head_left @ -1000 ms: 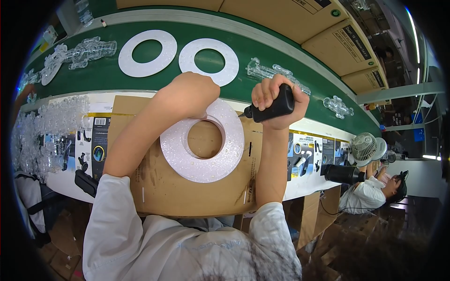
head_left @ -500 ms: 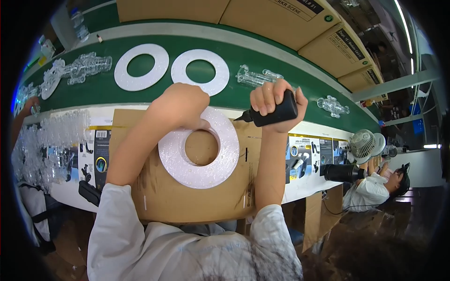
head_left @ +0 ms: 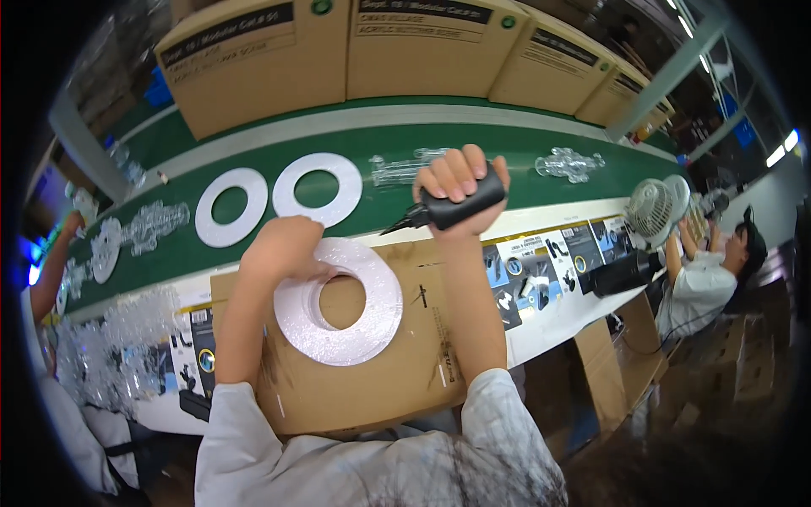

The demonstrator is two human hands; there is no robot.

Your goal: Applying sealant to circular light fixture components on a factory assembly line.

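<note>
My left hand (head_left: 291,247) grips the upper left of a white ring (head_left: 376,325), its fingers curled over the rim and towards the centre hole. The ring has a glossy, speckled surface and lies on a brown cardboard sheet (head_left: 414,372); its inner edge looks thick, perhaps from stacked layers. Raised beyond the ring's upper right, my right hand (head_left: 465,182) is wrapped around a black squeeze bottle (head_left: 469,205). The bottle's pointed nozzle slants down to the left, apart from the ring.
Two white rings (head_left: 250,211) (head_left: 346,182) and clear plastic figures (head_left: 570,165) lie on the green belt (head_left: 498,144). Clear parts (head_left: 110,355) crowd the left. At right are a fan (head_left: 650,211), a black cylinder (head_left: 621,275) and a seated person (head_left: 714,266). Cardboard boxes (head_left: 422,63) stand behind.
The whole view has shifted and tilted. The bottle's nozzle now points more downward and sits farther above the cardboard. My left hand keeps its hold on the ring.
</note>
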